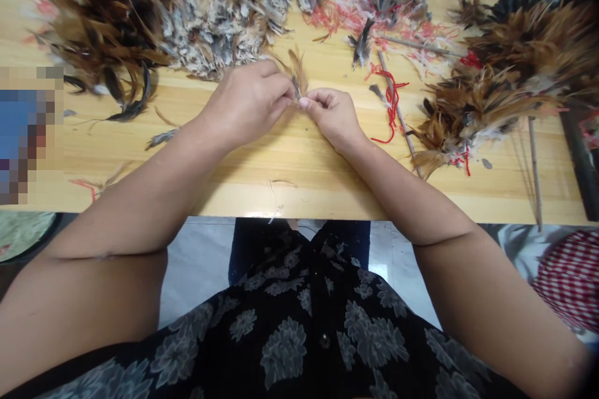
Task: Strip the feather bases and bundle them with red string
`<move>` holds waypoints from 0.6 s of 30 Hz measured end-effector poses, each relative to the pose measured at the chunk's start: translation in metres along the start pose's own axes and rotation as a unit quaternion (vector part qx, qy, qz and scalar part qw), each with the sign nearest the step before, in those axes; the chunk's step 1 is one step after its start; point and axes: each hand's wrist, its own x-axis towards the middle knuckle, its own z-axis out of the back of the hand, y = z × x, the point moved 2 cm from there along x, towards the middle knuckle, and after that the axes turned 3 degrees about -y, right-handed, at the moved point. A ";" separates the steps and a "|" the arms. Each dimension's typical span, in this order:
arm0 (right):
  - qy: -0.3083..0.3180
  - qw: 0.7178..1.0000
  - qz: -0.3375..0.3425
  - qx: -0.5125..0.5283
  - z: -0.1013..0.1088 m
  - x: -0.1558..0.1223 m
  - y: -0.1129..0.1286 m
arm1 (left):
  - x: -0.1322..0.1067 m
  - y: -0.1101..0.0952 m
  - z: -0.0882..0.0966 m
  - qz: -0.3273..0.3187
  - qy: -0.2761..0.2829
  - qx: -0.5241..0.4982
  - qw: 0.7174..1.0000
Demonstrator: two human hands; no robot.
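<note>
Together, the left hand (248,103) and right hand (332,113) pinch a small brown feather tuft (296,72) at its base, fingers closed, above the wooden table (290,162), near the grey feather pile (219,19).

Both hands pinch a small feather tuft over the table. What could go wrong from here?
1. The feather tuft is gripped only at its base by fingertips of the left hand and right hand; a loose pinch might let feathers slip out.
2. Dropped feathers would likely get lost among the strays on the table and the grey feather pile just behind.
3. The red string near the right hand might snag.
</note>
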 end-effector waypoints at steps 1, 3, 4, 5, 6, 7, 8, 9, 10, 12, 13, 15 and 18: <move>0.006 1.000 0.007 -0.005 0.000 0.001 -0.004 | -0.001 -0.001 0.001 0.004 0.000 -0.001 1.000; 0.017 1.000 0.017 -0.015 -0.001 0.004 -0.012 | -0.004 -0.005 0.001 -0.015 0.000 0.028 1.000; 0.022 0.999 0.020 -0.020 -0.001 0.004 -0.015 | -0.005 -0.008 0.001 -0.032 -0.001 0.052 0.998; 0.026 0.999 0.022 -0.024 -0.002 0.005 -0.017 | -0.006 -0.010 0.001 -0.045 -0.004 0.074 0.996; 0.030 0.999 0.023 -0.026 -0.002 0.005 -0.018 | -0.006 -0.012 0.001 -0.050 -0.005 0.088 0.995; 0.035 0.999 0.025 -0.026 -0.002 0.005 -0.018 | -0.005 -0.013 0.001 -0.044 -0.006 0.091 0.995; 0.038 0.999 0.025 -0.026 -0.002 0.005 -0.018 | -0.005 -0.014 0.000 -0.030 -0.005 0.084 0.996; 0.041 0.998 0.026 -0.026 -0.002 0.005 -0.017 | -0.004 -0.015 0.000 -0.012 -0.004 0.074 0.997; 0.044 0.998 0.026 -0.027 -0.002 0.004 -0.016 | -0.002 -0.015 -0.001 0.004 0.000 0.064 0.998; 0.046 0.998 0.025 -0.029 -0.003 0.004 -0.015 | 0.000 -0.016 -0.003 0.009 0.011 0.057 0.998; 0.045 0.998 0.024 -0.030 -0.003 0.004 -0.015 | 0.001 -0.017 -0.004 -0.001 0.018 0.060 0.998; 0.042 0.998 0.024 -0.030 -0.003 0.004 -0.016 | 0.002 -0.018 -0.005 -0.031 0.026 0.068 0.997; 0.028 0.999 0.030 -0.022 -0.003 0.005 -0.017 | 0.002 -0.020 0.002 -0.078 -0.039 0.089 0.992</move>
